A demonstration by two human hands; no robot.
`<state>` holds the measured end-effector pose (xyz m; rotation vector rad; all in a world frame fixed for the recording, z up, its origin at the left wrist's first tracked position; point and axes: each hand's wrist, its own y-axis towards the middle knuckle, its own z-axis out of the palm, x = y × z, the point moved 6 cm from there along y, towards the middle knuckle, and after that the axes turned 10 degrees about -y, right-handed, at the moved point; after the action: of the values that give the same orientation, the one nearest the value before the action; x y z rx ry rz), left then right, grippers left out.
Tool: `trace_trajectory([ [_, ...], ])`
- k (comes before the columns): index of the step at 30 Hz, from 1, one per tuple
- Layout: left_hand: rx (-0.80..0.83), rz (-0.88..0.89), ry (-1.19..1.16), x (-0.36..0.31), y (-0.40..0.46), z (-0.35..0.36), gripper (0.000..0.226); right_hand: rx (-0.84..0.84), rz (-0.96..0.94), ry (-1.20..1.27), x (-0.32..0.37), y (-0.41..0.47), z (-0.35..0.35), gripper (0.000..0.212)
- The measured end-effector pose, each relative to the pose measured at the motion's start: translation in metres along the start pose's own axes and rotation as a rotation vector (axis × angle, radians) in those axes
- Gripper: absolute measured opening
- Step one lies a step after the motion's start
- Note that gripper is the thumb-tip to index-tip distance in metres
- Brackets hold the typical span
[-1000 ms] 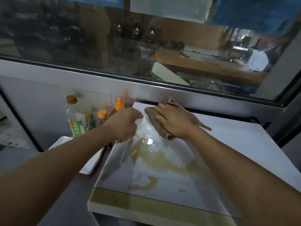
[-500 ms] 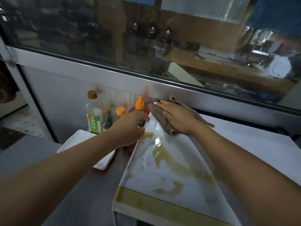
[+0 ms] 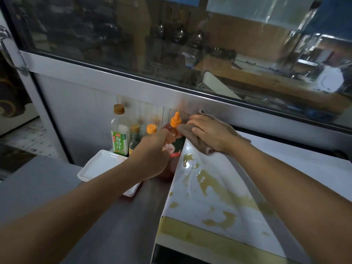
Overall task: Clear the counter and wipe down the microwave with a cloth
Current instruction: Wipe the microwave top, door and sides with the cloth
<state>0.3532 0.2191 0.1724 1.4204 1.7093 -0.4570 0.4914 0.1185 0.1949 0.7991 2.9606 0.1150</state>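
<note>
Label on the clear bottle [image 3: 119, 134] reads 白灼汁, green with white characters. Brown cloth [image 3: 192, 138] sits at the microwave's [image 3: 207, 197] back left corner, right hand [image 3: 211, 133] pressing it flat. White top's smeared with yellowish sauce. Left hand [image 3: 152, 153] grips the orange-capped sauce bottle [image 3: 174, 134] on the grey tabletop [image 3: 114, 225], by stacked white trays [image 3: 99, 165].

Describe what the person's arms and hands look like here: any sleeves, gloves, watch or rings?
Both forearms are bare from the frame edge to the wrist; no sleeve shows. The left hand and right hand wear no gloves. No watch, bracelet or ring shows on the visible parts. Several fingers are hidden, so rings there cannot be ruled out.
</note>
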Motion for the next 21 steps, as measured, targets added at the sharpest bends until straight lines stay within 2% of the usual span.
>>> trace_trajectory([
  [3,0.002,0.010,0.011,-0.002,-0.010,-0.004,0.036,-0.012,0.030,0.005,0.006,-0.004,0.002,0.028],
  [6,0.011,-0.011,0.022,-0.007,-0.017,-0.010,0.033,-0.079,-0.074,0.015,0.034,-0.032,-0.005,0.032],
  [11,0.018,-0.088,-0.019,-0.022,-0.035,-0.017,0.032,0.001,-0.203,-0.026,0.080,-0.094,0.006,0.046],
  [14,0.046,-0.069,-0.007,-0.033,-0.049,-0.012,0.030,-0.022,-0.267,-0.005,0.076,-0.115,-0.001,0.049],
  [16,0.078,-0.078,0.004,-0.035,-0.057,-0.005,0.025,-0.045,-0.206,-0.021,0.053,-0.113,-0.008,0.047],
  [18,0.095,-0.093,0.016,-0.037,-0.063,0.002,0.023,-0.014,-0.047,-0.050,0.024,-0.105,-0.011,0.045],
  [21,0.088,-0.105,0.025,-0.042,-0.068,0.009,0.033,0.065,0.146,-0.090,0.011,-0.100,-0.005,0.046],
])
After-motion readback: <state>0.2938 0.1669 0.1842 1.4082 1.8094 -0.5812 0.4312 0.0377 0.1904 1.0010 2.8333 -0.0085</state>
